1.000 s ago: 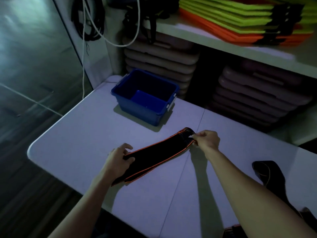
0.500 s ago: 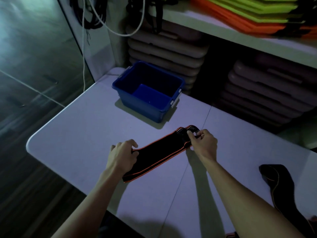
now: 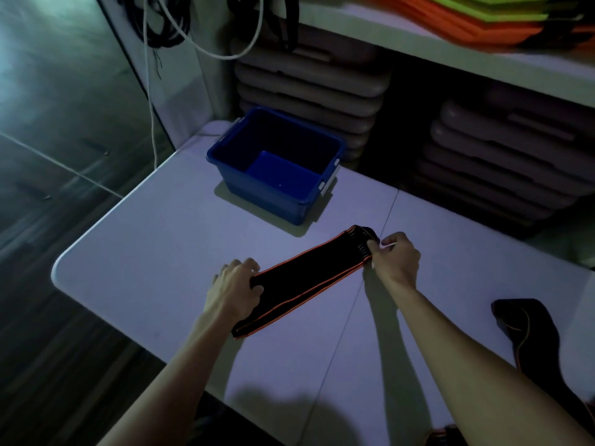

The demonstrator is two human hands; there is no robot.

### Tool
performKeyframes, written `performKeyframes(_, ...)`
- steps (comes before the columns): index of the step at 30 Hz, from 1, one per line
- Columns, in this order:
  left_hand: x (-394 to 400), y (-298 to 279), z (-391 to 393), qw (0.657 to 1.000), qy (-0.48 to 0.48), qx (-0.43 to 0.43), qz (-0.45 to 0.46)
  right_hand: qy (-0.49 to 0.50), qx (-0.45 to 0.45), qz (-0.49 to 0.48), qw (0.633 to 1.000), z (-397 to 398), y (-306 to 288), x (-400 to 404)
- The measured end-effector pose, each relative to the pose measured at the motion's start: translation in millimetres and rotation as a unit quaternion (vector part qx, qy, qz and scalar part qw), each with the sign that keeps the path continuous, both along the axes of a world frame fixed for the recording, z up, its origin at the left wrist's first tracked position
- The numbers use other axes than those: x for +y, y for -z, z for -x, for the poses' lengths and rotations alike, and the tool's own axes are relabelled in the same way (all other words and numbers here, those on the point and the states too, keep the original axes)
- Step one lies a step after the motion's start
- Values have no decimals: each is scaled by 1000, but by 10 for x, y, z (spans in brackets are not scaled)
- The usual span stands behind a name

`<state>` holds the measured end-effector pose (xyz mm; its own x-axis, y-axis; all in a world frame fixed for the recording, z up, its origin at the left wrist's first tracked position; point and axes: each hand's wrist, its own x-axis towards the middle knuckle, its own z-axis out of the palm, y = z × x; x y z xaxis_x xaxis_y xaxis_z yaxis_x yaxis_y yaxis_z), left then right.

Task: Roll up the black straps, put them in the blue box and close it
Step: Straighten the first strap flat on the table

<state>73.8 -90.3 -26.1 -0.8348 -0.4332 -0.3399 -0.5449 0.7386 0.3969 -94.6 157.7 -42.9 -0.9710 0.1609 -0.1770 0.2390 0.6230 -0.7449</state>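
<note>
A black strap with orange edges (image 3: 302, 281) lies diagonally across the white table (image 3: 145, 252). My left hand (image 3: 233, 286) grips its near end, fingers curled over the edge. My right hand (image 3: 394, 260) pinches the far end, where the strap curls over. The blue box (image 3: 277, 164) stands open and empty just beyond the strap, with no lid in view. A second black strap (image 3: 531, 336) lies loose at the table's right side.
Stacks of grey step boards (image 3: 309, 78) fill the space behind the table under a white shelf (image 3: 450, 46). Orange and green mats (image 3: 476, 17) lie on that shelf. A white cable (image 3: 151, 91) hangs at the left. The table's left edge drops to the floor.
My right hand has turned the strap's far end over toward me. My left hand has closed tighter on the near end. The view has tilted down slightly.
</note>
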Motion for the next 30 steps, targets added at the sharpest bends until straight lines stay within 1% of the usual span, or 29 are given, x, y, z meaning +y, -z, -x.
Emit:
performKeyframes(2,-35,13,-70,999,6,-33,38,-10,7,-7,1000,-11,-2,-7)
performKeyframes(3,-54,21,-105,998,8,-43,41,-17,8,-13,1000,-9,-4,-11)
performKeyframes(10,-69,77,-278,999,-5,-27,-38,-28,20,-30,999,36,-27,-35)
performKeyframes(16,4,136,-251,997,14,-20,-69,-77,42,-93,992,33,76,30)
performKeyframes(22,60,176,-280,996,26,-10,-87,-84,68,-91,990,-32,147,90)
performKeyframes(27,139,164,-284,994,36,22,-105,-73,84,-64,992,-36,162,139)
performKeyframes(30,197,155,-301,994,39,26,-101,-56,83,-42,994,-75,147,155)
